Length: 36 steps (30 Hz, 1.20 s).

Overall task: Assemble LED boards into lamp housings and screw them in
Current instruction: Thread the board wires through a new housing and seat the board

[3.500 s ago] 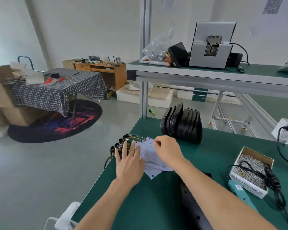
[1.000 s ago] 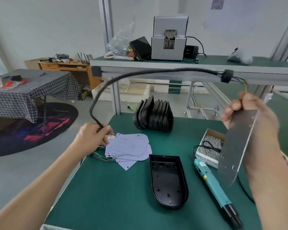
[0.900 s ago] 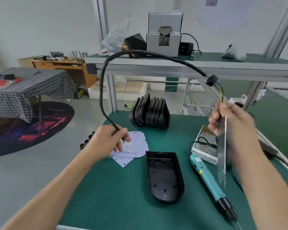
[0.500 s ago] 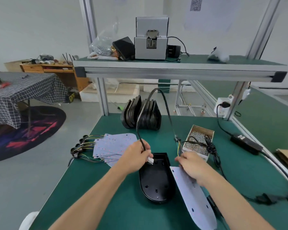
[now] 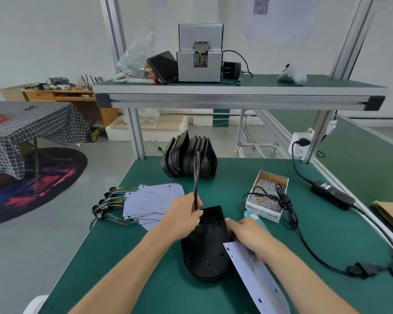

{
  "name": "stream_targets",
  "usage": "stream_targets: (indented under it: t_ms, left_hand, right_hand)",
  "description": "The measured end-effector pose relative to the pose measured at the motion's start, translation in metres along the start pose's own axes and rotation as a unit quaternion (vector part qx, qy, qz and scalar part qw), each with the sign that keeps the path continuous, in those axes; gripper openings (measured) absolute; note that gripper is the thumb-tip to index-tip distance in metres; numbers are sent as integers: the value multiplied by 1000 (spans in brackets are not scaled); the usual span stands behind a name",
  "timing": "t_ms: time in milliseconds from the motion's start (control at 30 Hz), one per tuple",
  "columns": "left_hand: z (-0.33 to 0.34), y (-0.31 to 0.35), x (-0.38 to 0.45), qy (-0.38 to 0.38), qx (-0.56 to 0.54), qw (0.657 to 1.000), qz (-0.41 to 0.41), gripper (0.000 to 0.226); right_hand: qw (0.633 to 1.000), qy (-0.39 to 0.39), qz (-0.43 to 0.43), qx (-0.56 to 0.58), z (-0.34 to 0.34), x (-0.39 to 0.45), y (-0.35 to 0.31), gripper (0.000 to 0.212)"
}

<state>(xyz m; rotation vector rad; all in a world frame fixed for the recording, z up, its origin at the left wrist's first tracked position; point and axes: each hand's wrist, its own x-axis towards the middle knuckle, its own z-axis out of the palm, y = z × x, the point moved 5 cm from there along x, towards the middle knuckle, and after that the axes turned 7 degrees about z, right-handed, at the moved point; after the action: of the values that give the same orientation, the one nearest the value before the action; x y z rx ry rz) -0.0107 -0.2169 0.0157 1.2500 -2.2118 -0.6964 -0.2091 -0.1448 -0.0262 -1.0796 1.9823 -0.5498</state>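
Lowered, left hand (image 5: 183, 219) pinches cable (image 5: 196, 177) over housing (image 5: 205, 243) (right hand (image 5: 247, 234) grips board (image 5: 256, 277)).

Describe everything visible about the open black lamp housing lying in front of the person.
The black lamp housing is a shallow, matte, plastic-looking tray, square at its far end and rounded at its near end, lying open side up on the green mat. Small holes and bosses dot its floor. The left hand holds a black cable over its far end; the right hand touches its right rim.

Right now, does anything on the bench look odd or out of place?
One thing: a coiled black cord lies across the open screw box, covering part of the screws. Otherwise nothing is spilled or visibly damaged; the spare LED boards are fanned loosely.
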Motion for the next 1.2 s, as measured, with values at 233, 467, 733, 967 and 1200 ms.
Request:
stream_targets:
  t_ms: [233,467,733,967,1200]
  left_hand:
    - [-2,-5,-6,9,-96,995,-39,10]
    - [2,-7,-7,15,-84,995,-52,10]
    - [-8,0,-1,52,5,998,-40,22]
    - [-18,13,5,82,104,991,-20,25]
    - [-34,29,11,96,153,984,-5,25]
  right_hand:
    - [992,-59,6,109,11,-9,-2,50]
    - [994,-38,-30,95,13,-13,-3,39]
    - [985,-39,-42,162,18,-12,-4,31]
    - [982,-1,-60,179,17,-14,-9,42]
    - [981,48,-95,162,10,-21,-17,50]
